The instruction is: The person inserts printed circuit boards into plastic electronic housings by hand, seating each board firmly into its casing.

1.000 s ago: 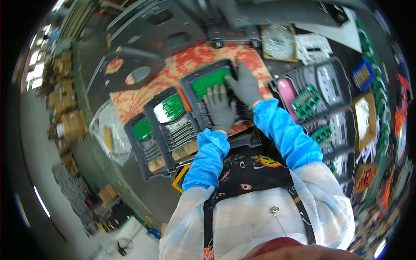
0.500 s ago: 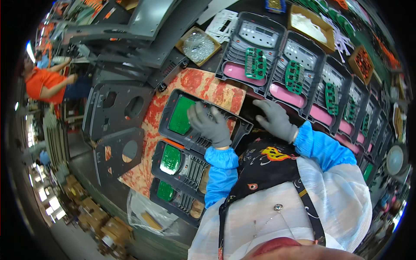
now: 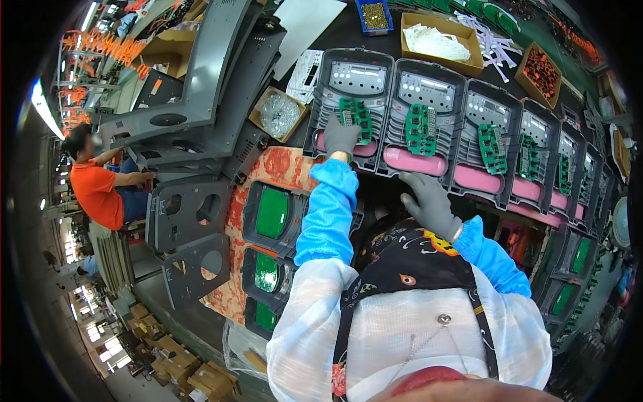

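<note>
My left hand, in a grey glove, reaches over the leftmost dark grey plastic housing. Its fingers look apart and lie against the left edge of a green circuit board resting there. A pink strip shows partly below that hand. My right hand, gloved too, hangs with fingers apart just below the pink strip of the second housing, holding nothing. Another circuit board lies on this second housing. To the left, a housing with a green panel lies on a red-patterned sheet.
More housings with boards run off to the right. Behind them stand a blue bin of small brass parts, a carton of white pieces and a box of orange-and-black parts. Grey metal panels and a person in orange are left.
My left hand has moved from the green-panel housing up and right to the leftmost housing in the row. My right hand stays near the row's front edge. The whole view has turned.
</note>
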A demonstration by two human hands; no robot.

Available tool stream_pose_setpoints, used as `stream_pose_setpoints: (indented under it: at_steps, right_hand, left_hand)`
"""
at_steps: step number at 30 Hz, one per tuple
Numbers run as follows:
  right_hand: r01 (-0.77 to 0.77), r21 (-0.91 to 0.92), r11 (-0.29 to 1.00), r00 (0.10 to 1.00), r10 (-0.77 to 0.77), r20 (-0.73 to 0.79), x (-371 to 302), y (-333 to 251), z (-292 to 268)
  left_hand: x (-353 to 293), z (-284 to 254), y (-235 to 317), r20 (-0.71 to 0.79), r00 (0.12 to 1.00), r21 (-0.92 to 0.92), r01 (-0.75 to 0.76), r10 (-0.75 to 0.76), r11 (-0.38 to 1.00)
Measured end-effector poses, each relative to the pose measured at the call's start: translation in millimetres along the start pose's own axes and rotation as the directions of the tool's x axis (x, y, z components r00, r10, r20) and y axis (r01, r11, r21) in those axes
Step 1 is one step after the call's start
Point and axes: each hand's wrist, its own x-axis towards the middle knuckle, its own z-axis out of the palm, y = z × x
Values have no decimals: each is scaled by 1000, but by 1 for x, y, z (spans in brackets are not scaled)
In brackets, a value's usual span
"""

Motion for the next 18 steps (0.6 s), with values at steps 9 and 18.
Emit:
stream_pose_setpoints:
  at_steps: [9, 18]
  right_hand:
    - [139, -75, 988, 988, -143, -51, 81, 26, -5]
    - [319, -523, 790, 911, -408, -62, 120, 32, 9]
  left_hand:
    - [-80, 8, 46, 144, 986, -896, 167, -87, 411]
    - [-92, 26, 62, 8, 1000, -977, 12, -21, 214]
